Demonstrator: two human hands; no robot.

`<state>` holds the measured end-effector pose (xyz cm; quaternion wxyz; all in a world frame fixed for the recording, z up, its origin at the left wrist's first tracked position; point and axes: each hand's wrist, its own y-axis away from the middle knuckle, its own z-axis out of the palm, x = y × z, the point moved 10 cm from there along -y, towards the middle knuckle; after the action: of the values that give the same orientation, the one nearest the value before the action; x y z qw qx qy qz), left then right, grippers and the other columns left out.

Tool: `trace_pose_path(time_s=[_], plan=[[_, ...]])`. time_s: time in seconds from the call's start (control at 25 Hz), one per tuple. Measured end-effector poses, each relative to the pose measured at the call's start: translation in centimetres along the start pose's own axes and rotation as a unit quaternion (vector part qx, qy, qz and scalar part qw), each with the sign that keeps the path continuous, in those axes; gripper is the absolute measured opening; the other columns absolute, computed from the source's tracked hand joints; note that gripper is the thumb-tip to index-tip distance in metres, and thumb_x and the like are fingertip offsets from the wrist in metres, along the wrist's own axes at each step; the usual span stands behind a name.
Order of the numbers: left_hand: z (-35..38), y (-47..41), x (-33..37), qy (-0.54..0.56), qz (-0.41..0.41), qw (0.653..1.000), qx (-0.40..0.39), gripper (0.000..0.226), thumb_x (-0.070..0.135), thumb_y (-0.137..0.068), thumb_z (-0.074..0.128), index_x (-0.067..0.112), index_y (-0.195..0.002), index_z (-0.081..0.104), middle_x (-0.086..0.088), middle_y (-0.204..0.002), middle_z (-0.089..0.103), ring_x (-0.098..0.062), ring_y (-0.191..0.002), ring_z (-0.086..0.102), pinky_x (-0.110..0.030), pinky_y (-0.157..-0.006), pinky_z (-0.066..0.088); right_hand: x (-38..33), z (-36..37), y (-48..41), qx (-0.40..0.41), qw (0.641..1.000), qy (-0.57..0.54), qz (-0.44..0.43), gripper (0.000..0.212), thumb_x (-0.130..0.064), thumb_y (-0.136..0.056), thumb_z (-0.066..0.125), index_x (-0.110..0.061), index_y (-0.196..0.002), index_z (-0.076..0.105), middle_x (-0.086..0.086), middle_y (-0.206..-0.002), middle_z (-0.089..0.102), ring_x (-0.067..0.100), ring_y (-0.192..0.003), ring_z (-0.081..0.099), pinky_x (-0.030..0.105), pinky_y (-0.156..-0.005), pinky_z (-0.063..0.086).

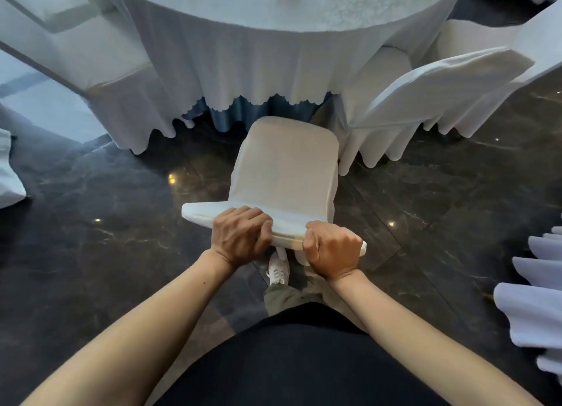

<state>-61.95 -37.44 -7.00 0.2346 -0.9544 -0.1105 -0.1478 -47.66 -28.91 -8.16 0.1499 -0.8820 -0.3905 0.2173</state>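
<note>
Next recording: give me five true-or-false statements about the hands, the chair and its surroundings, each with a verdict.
1. Both the left hand and the right hand grip the top edge of the white fabric-covered chair. True.
2. The round table draped in a white cloth lies behind the person. False: it stands ahead, beyond the chair.
3. The floor is dark, glossy stone. True.
4. The right hand rests open and flat on the seat. False: its fingers curl round the backrest's top edge.
5. A second white-covered chair stands to the right of the held one. True.
</note>
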Motion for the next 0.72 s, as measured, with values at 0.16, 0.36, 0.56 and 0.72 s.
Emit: trace_pose_path(time_s=[0.16, 0.36, 0.56, 0.72], plan=[[1.5, -7.7, -4.6, -0.008, -0.024, 0.999, -0.033, 0.038, 0.027, -0.087, 0.038, 0.015, -0.071, 0.069, 0.002, -0.072, 0.068, -0.023, -0.061, 0.061, -0.033, -0.054, 0.047, 1.4, 3.6, -8.1, -0.016, 1.000, -0.003, 0.020, 0.041, -0.037, -0.090, 0.035, -0.019, -0.062, 0.060, -0.002, -0.052, 0.056, 0.021, -0.043, 0.050, 0.024, -0.045, 0.026], [3.1, -14.7, -9.0, -0.034, -0.043, 0.996, -0.066, 0.041, 0.029, -0.087, 0.034, 0.016, -0.072, 0.070, 0.000, -0.074, 0.069, -0.025, -0.064, 0.063, -0.033, -0.056, 0.049, 2.4, 6.8, -15.9, -0.031, 0.999, -0.015, 0.038, 0.039, -0.038, -0.086, 0.039, -0.017, -0.061, 0.060, 0.000, -0.052, 0.059, 0.024, -0.042, 0.053, 0.022, -0.048, 0.021], [3.9, -18.7, -12.1, -0.022, -0.060, 0.996, -0.060, 0.043, 0.030, -0.085, 0.034, 0.016, -0.071, 0.072, 0.000, -0.075, 0.070, -0.026, -0.066, 0.065, -0.032, -0.059, 0.050, 2.9, 9.4, -20.1, -0.049, 0.997, -0.028, 0.044, 0.037, -0.039, -0.087, 0.039, -0.018, -0.063, 0.058, -0.001, -0.054, 0.058, 0.025, -0.044, 0.053, 0.024, -0.048, 0.022], [4.9, -22.3, -15.4, -0.018, -0.070, 0.995, -0.072, 0.043, 0.032, -0.085, 0.033, 0.016, -0.070, 0.071, -0.001, -0.071, 0.069, -0.026, -0.061, 0.063, -0.030, -0.056, 0.046, 3.1, 11.5, -24.0, -0.048, 0.997, -0.019, 0.049, 0.040, -0.040, -0.087, 0.037, -0.018, -0.064, 0.061, 0.000, -0.055, 0.059, 0.025, -0.045, 0.054, 0.025, -0.046, 0.030]])
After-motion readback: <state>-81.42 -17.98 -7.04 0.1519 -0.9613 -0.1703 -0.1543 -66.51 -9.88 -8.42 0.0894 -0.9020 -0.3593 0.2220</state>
